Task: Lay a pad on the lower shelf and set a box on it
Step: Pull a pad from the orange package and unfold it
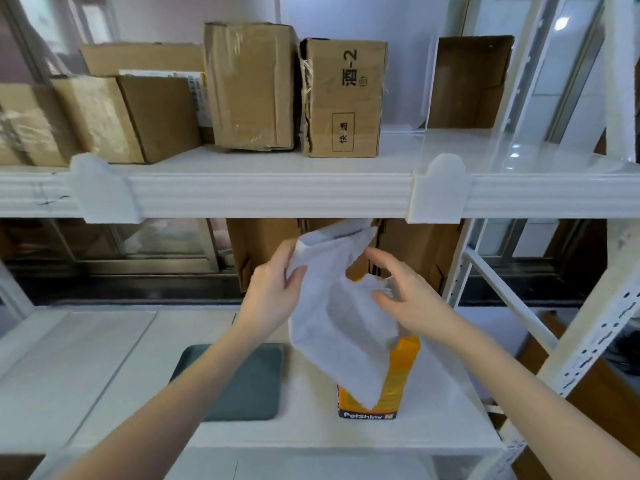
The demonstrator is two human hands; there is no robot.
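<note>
Pad (332, 306) hangs long-axis vertical over orange box (398, 375), left hand (273, 285) pinching its top edge, right hand (408, 299) gripping its side, lower shelf (311, 427) below.

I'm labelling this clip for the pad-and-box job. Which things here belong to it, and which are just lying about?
Part of the job:
grey pad
orange box, standing beside the pad
lower shelf
white bag, held by the left hand and right hand

Lying about:
cardboard boxes on the upper shelf
brown cartons at the back of the lower shelf
</note>
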